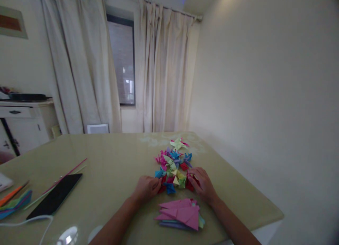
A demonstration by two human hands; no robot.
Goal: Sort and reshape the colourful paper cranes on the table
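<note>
A pile of small origami pieces (173, 162) in pink, blue, green, yellow and red lies on the table between my two hands. My left hand (148, 187) is closed at the pile's left edge, its fingertips on a red origami piece (162, 188). Across from it, my right hand (203, 184) has its thumb and fingers pinched on another red origami piece (189, 185). The fingers partly cover both red pieces. Nearer to me, a flat stack of folded papers (181, 214) lies between my forearms, pink on top with blue and green below.
A pale green origami piece (178, 143) lies beyond the pile. To the left are a black phone-like slab (57, 196), thin pink and green sticks (67, 173), a white cable (29, 221) and colourful papers (16, 204). A wall (265, 96) borders the table's right side.
</note>
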